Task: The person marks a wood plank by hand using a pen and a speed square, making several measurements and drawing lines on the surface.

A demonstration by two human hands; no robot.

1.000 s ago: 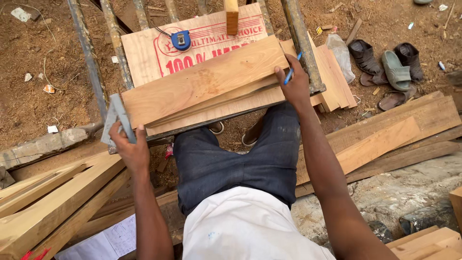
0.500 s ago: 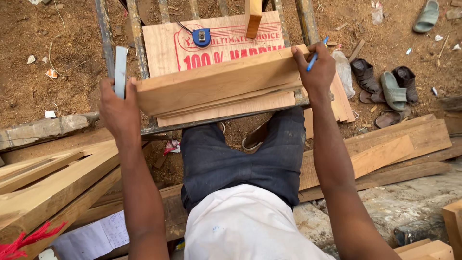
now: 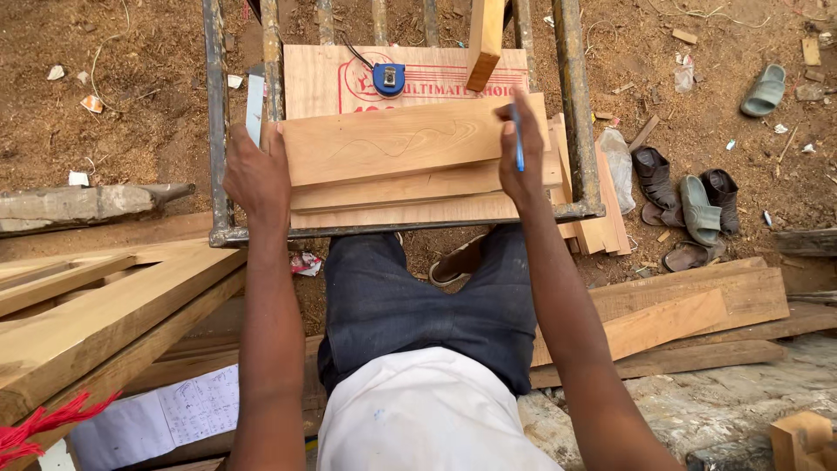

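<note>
at the bottom of the frame sit a white shirt (image 3: 436, 410) and dark trousers (image 3: 427, 296), with a sheet of paper (image 3: 174, 414) at the lower left beside stacked timber (image 3: 96, 318). just above centre, the left hand (image 3: 257, 179) closes its grip on the left end of the top board (image 3: 392, 139), also holding a flat metal square (image 3: 254, 105) whose blade sticks up behind it. the right hand (image 3: 521, 166) presses the board's right end, fingers pinching a blue pen (image 3: 517, 138). the board lies on a stack of planks (image 3: 410, 196) across a metal frame (image 3: 575, 113) serving as counter. farther up, a blue tape measure (image 3: 389, 78) rests on a printed plywood sheet (image 3: 323, 78). sandals (image 3: 689, 205) lie at right.
</note>
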